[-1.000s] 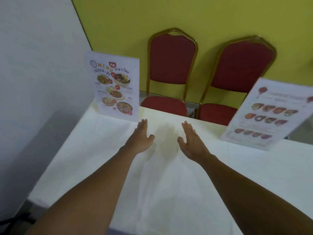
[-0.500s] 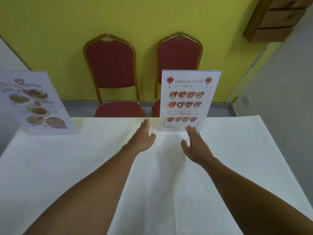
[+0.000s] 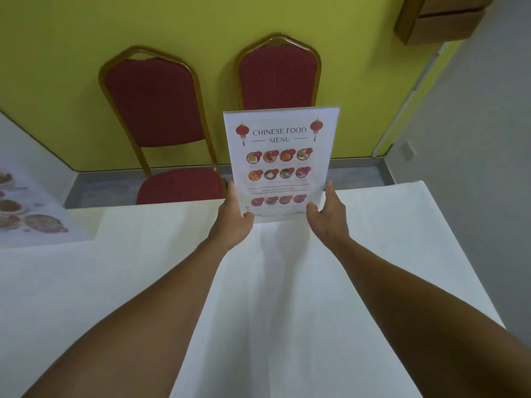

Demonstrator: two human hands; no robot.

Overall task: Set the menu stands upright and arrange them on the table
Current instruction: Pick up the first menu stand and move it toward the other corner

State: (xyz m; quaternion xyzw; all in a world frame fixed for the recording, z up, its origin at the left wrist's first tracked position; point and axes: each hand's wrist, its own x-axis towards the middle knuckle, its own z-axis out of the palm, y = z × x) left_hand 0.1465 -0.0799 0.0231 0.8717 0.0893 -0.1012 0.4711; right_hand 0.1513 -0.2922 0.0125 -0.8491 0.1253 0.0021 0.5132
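- Standing upright near the far edge of the table (image 3: 373,254), the Chinese food menu stand (image 3: 280,165) is seen in the head view, its printed face turned toward the camera.
- The stand's lower left edge is gripped by the left hand (image 3: 234,216): the thumb is laid on the front face near the bottom corner, while the fingers are hidden behind the sheet.
- The lower right edge is gripped by the right hand (image 3: 327,214) in the same manner, with the thumb pressed on the front and the fingers reaching up along the side edge.
- Both hands are thus closed on the stand, one on each side, and both forearms are stretched across the white tablecloth.
- Whether the stand's base is touching the cloth cannot be told, since the bottom edge is partly covered by the hands.
- A second menu stand (image 3: 31,208) is seen at the left border, well apart from the first, blurred and cut off by the picture's edge; food photos are made out on it.
- Behind the table, two red padded chairs with gold frames, the left chair (image 3: 156,104) and the right chair (image 3: 278,76), are set against a yellow-green wall (image 3: 71,38).
- A brown cardboard box (image 3: 439,18) is seen at the upper right corner.
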